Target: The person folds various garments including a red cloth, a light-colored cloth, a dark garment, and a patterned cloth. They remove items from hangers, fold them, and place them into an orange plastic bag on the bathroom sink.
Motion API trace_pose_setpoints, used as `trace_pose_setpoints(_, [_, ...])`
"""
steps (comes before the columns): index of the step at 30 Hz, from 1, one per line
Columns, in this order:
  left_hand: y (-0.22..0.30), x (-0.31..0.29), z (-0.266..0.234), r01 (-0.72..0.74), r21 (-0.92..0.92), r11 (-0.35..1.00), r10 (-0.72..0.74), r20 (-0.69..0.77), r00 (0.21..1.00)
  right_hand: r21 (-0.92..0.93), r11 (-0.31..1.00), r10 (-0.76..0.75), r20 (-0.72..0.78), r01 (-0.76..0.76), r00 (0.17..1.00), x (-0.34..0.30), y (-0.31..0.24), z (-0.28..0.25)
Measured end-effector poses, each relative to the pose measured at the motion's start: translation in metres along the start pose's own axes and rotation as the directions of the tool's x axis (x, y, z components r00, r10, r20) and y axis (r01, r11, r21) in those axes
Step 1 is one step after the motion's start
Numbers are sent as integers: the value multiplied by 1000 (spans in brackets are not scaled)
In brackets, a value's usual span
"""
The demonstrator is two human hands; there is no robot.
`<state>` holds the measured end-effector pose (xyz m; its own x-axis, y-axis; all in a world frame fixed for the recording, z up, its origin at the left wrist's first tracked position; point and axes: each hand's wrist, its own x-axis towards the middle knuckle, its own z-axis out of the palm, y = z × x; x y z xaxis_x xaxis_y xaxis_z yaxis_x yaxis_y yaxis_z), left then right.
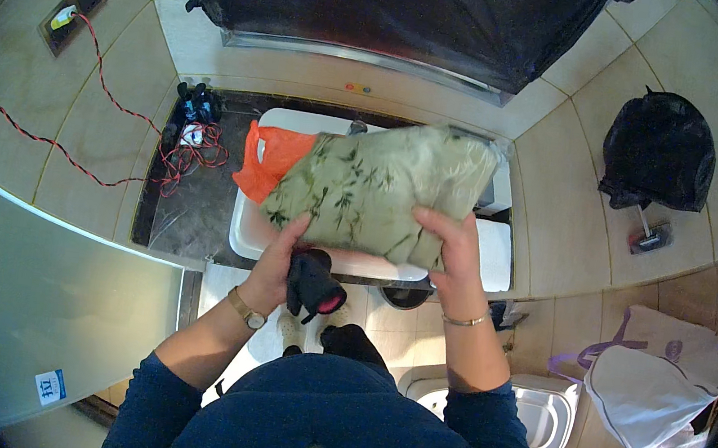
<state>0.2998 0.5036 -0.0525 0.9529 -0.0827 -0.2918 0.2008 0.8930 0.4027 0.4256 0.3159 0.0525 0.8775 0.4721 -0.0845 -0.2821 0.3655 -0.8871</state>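
Observation:
A pale green fabric package with dark leaf prints is held between my two hands above the sink. It looks folded and wrapped in clear, shiny plastic. My left hand grips its near left corner, thumb on top. By that palm hangs a small black bundle with a pink end; its kind is unclear, and whether the fingers hold it is hidden. My right hand grips the near right edge, thumb across the top. An orange plastic bag shows beyond the package's left end, partly covered by it.
Red and black cords lie coiled beside dark bottles on the dark counter. Black plastic covers the far wall's upper part. Another black bag hangs at right, above a white bag. A white lidded bin stands below.

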Motion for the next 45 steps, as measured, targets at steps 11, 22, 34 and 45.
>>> trace_pose_setpoints(11, [55, 0, -22, -117, 972, 204, 759, -81, 646, -361, 932, 0, -90, -33, 996, 91, 25, -67])
trace_pose_setpoints(22, [105, 84, -7, -62, 922, -383, 567, 287, 772, -674, 739, 114, 111, -10, 987, 132, 87, -65])
trace_pose_setpoints(34, [173, 53, -80, 34, 831, 555, -87, 18, 996, -593, 769, 160, -181, -237, 970, 129, 138, -54])
trace_pose_setpoints(45, [172, 58, -104, -40, 716, 697, -137, 188, 973, -709, 689, 48, -159, -148, 986, 137, 161, -17])
